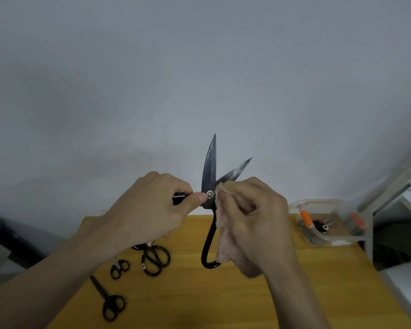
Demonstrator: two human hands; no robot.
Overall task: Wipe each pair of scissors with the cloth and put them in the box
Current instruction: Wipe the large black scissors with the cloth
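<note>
Left hand [152, 210] grips open scissors [209, 172] at pivot; right hand [254, 222] pinches cloth [223, 236] near blades. Risk: slip, cut fingers.

Above the yellow counter [223, 300], the left hand [150, 210] grips one handle of the open black scissors [209, 162], blades pointing up. The right hand [256, 222] pinches a pinkish cloth [223, 236] against them, right of the pivot. Three more scissors [156, 258] lie on the counter left of the held pair; a clear box [328, 222] stands to its right.

Held pair: large dark steel scissors with black loop handles [209, 176], blades spread, pointing up
Cloth: pinkish rag [223, 241] against pivot
Box: clear plastic container [328, 242], table's right
</note>
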